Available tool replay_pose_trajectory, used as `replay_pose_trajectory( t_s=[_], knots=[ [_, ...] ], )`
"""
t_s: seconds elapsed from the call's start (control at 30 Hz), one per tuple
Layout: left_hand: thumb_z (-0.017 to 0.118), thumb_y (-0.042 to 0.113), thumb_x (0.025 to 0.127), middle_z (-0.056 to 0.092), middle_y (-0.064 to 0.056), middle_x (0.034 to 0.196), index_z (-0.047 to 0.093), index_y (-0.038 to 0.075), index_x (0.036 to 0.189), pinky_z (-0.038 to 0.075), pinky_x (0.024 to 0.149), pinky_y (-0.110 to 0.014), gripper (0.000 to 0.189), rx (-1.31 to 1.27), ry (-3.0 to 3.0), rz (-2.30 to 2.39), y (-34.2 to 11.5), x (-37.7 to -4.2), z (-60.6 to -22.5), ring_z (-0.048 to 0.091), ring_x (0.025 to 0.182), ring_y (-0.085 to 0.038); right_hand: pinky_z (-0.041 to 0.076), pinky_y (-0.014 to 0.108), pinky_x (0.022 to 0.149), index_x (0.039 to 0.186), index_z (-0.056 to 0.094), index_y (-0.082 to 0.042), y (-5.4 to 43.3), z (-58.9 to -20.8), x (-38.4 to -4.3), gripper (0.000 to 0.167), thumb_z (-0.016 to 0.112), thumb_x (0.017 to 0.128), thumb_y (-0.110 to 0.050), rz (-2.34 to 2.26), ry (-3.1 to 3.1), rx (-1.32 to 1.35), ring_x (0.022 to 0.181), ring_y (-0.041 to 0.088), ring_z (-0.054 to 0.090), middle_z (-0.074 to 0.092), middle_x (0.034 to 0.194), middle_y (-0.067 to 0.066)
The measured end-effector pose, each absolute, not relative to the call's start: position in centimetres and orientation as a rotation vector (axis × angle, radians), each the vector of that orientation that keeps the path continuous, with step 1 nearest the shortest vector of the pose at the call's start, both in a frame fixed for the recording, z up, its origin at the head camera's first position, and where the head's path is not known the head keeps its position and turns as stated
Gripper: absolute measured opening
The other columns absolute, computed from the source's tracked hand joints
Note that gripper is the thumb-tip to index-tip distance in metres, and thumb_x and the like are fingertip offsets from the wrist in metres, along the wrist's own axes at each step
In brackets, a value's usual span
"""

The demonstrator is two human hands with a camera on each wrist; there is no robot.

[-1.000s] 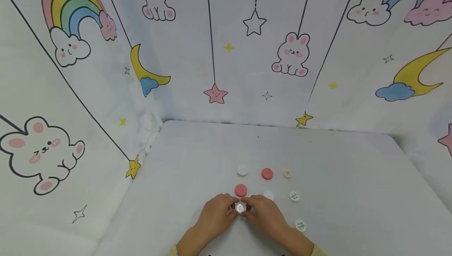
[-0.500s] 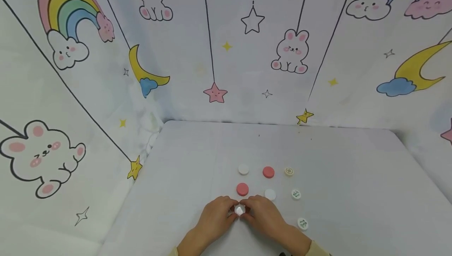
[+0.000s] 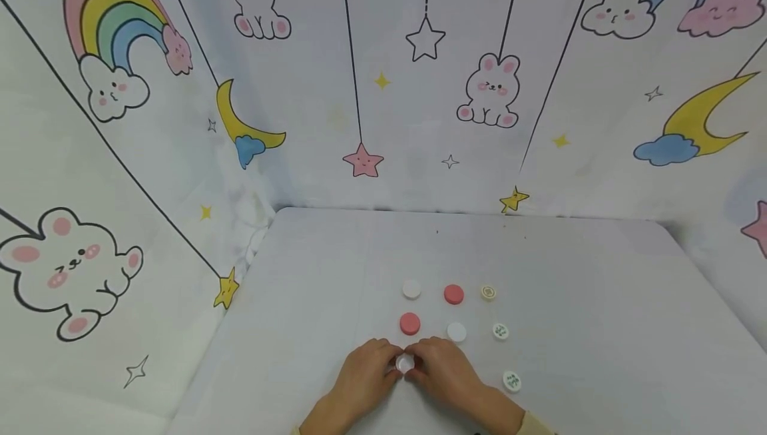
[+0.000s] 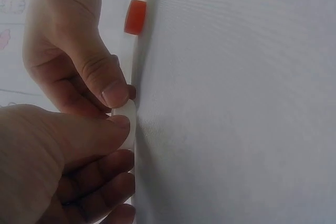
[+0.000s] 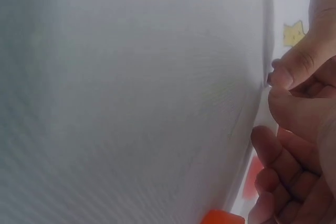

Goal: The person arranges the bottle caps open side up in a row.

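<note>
My left hand (image 3: 367,372) and right hand (image 3: 445,368) meet near the front of the table, fingertips almost touching. Between them they pinch a small white round cap (image 3: 405,364), its hollow side facing up. The left wrist view shows the cap (image 4: 127,109) edge-on, close to the tabletop, with a thumb from each hand against it. Straight beyond the hands lies a red round cap (image 3: 410,324); a white disc (image 3: 457,332) sits just past the right hand's knuckles. In the right wrist view the fingers mostly hide the held cap.
Farther back stand another white disc (image 3: 411,289), a second red cap (image 3: 453,294) and a cream disc with a yellow mark (image 3: 488,292). To the right are two white discs with green print, the far one (image 3: 500,332) and the near one (image 3: 512,382). Patterned cloth walls (image 3: 323,88) enclose the white table (image 3: 311,275).
Both hands, still pinching the white cap, have shifted slightly toward the person, widening the gap to the red cap ahead. The discs on the table stay in place; the camera view drifts a little.
</note>
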State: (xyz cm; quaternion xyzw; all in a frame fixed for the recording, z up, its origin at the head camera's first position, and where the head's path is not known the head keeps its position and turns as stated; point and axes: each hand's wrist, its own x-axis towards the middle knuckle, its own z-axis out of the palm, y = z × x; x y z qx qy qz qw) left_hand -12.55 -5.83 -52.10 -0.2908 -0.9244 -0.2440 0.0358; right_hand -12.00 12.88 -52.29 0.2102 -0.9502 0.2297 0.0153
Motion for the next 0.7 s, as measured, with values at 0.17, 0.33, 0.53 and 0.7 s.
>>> replay_pose_trajectory(
  t_s=[0.17, 0.33, 0.53, 0.7],
  knots=[
    [0.082, 0.016, 0.076, 0.059, 0.012, 0.082, 0.072, 0.013, 0.097, 0.044, 0.064, -0.021, 0.024, -0.892, -2.819, -0.745, -6.03, -12.47, -52.49, 0.050, 0.075, -0.002, 0.044, 0.023, 0.064, 0.101, 0.074, -0.014, 12.64, -52.29, -11.90, 0.029, 0.084, 0.075, -0.024, 0.710, -2.971, 0.660, 0.066, 0.000, 0.044, 0.059, 0.072, -0.016],
    [0.082, 0.018, 0.076, 0.060, 0.011, 0.084, 0.072, 0.014, 0.098, 0.045, 0.065, -0.021, 0.024, -0.884, -2.832, -0.756, -6.09, -12.51, -52.66, 0.052, 0.077, -0.003, 0.044, 0.023, 0.064, 0.100, 0.073, -0.015, 12.47, -52.42, -11.88, 0.029, 0.085, 0.075, -0.024, 0.710, -2.979, 0.653, 0.067, 0.000, 0.045, 0.063, 0.077, -0.014],
    [0.082, 0.018, 0.076, 0.061, 0.010, 0.084, 0.072, 0.014, 0.097, 0.045, 0.065, -0.022, 0.024, -0.880, -2.835, -0.761, -6.06, -12.57, -52.84, 0.052, 0.077, -0.003, 0.046, 0.023, 0.066, 0.101, 0.074, -0.015, 12.45, -52.51, -11.84, 0.029, 0.084, 0.075, -0.025, 0.697, -2.985, 0.648, 0.067, 0.001, 0.046, 0.064, 0.078, -0.013],
    [0.082, 0.017, 0.076, 0.062, 0.009, 0.085, 0.072, 0.013, 0.097, 0.046, 0.067, -0.022, 0.024, -0.885, -2.816, -0.772, -6.07, -12.58, -53.04, 0.052, 0.079, -0.003, 0.050, 0.026, 0.070, 0.102, 0.074, -0.014, 12.47, -52.38, -11.76, 0.030, 0.084, 0.076, -0.025, 0.684, -2.974, 0.658, 0.070, 0.001, 0.051, 0.067, 0.081, -0.011]
  ],
)
